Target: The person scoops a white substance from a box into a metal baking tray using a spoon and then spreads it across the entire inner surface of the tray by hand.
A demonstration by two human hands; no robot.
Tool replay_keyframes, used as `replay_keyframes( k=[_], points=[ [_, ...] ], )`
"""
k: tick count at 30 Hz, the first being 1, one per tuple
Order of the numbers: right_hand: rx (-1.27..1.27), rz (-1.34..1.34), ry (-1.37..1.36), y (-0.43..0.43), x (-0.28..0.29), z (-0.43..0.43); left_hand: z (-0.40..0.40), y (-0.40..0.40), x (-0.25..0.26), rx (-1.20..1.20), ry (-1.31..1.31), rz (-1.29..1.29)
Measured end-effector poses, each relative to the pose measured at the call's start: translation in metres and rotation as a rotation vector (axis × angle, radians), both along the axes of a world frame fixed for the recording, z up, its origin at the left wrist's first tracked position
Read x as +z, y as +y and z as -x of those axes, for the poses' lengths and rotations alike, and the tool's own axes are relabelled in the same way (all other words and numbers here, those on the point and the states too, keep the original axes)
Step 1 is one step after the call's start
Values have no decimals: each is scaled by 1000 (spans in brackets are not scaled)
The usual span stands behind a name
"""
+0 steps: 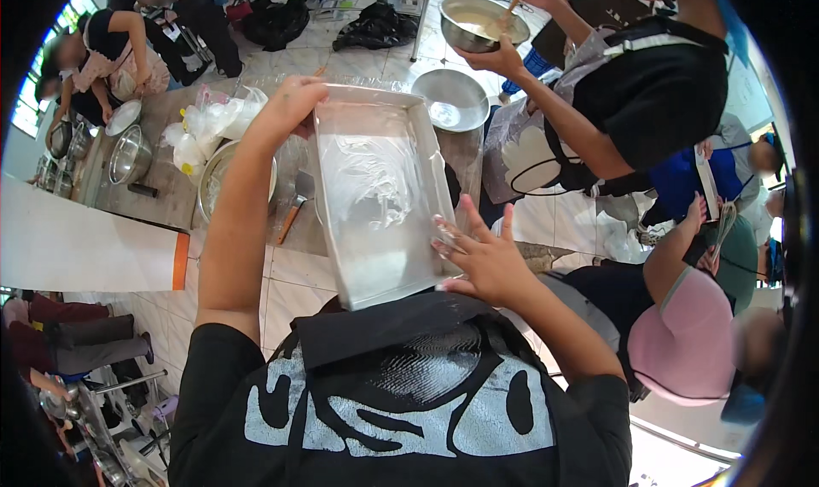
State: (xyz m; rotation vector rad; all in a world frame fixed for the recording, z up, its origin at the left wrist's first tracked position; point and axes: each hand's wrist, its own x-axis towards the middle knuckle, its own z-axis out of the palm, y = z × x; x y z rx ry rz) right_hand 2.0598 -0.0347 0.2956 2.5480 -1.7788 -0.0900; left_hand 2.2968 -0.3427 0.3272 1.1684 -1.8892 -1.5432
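A rectangular metal baking pan is tilted in front of my chest. White greasy smears cover the upper and middle part of its inside; the lower part looks bare. My left hand grips the pan at its far left corner, with some of its fingers hidden behind the wall. Beside the near right wall is my right hand, its fingers spread and white residue on the fingertips. Whether those fingertips touch the pan wall I cannot tell.
On the table are a spatula with a wooden handle, a large bowl, filled plastic bags, a glass bowl and a wide metal bowl. To the right, a person stirs batter in a metal bowl.
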Motion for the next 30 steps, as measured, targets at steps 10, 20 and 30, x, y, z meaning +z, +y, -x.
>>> replay_keyframes(
  k=[10,20,30],
  points=[
    [-517,457,-265,20,-6,44,-43,43,-100,231,509,-302],
    [285,163,182,-158,34,13,-33,45,-77,258,428,-299],
    [338,-254,300,-131,73,-29,-55,-6,19,-173,0,154]
  ],
)
